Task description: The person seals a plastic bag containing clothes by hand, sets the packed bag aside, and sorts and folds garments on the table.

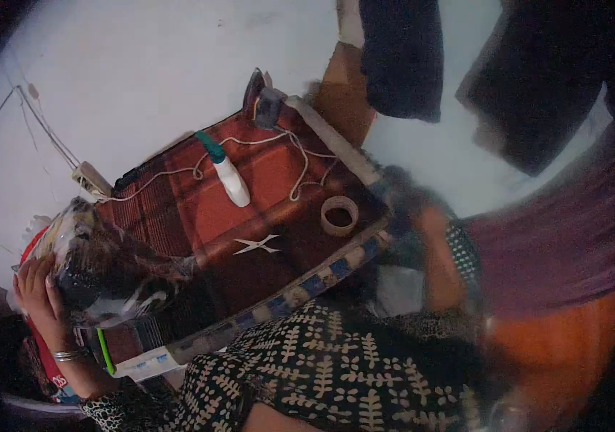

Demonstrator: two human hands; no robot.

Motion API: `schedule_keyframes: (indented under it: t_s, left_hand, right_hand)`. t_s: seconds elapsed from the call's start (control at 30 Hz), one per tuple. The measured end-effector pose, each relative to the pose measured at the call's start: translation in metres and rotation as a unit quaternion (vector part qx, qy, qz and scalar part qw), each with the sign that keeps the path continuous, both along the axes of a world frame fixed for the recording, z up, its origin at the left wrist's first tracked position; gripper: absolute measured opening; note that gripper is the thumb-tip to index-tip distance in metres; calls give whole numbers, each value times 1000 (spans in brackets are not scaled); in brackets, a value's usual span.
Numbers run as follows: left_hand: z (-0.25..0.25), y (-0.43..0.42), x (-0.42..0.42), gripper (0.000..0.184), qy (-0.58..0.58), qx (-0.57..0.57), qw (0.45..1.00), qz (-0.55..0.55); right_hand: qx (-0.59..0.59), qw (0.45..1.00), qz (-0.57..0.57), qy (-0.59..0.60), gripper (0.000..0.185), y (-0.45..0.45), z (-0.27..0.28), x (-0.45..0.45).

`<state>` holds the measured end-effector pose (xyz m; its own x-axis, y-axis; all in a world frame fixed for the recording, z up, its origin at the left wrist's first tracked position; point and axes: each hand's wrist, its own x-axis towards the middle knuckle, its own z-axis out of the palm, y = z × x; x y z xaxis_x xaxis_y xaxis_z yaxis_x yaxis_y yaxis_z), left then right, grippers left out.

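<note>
At the left, my left hand (39, 288) curls its fingers over the side of a clear plastic bag (117, 266) with something dark inside. The bag's crinkled surface shines, and its contents cannot be made out. On the right, my right hand (431, 219) is blurred and dim at the table's right end, beside a smeared dark cloth (397, 191). Its fingers do not show clearly. Between the hands, white-handled scissors (257, 245) lie with their blades apart, and a roll of brown tape (339, 216) is to their right.
A white bottle with a green top (232, 180) lies on the red checked cloth (207, 209) covering the table. Behind it, an iron (264, 104) stands at the back corner, its cord winding to a power strip (91, 180). Dark garments (401, 57) hang at upper right.
</note>
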<state>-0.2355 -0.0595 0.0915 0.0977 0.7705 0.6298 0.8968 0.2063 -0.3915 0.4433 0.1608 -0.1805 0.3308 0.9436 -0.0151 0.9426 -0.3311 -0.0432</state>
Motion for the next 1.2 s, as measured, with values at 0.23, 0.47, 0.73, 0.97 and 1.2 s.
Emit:
schedule_keyframes:
  t_s: [0.23, 0.47, 0.73, 0.97, 1.2]
  left_hand:
    - [18, 15, 66, 39, -30, -26, 999, -17]
    - [23, 29, 115, 44, -62, -41, 995, -74]
    - [22, 84, 147, 34, -82, -44, 976, -199]
    - [30, 92, 170, 35, -152, -79, 972, -163]
    - [36, 92, 177, 41, -235, -79, 959, -141]
  right_hand:
    - [194, 969, 45, -144, 25, -13, -25, 0]
    - [115, 807, 112, 568, 37, 20, 84, -74]
    - [-257, 368, 338, 827, 55, -12, 241, -239]
    - [-334, 295, 367, 816, 55, -29, 302, -312]
    - [-395, 329, 270, 814, 57, -23, 301, -302]
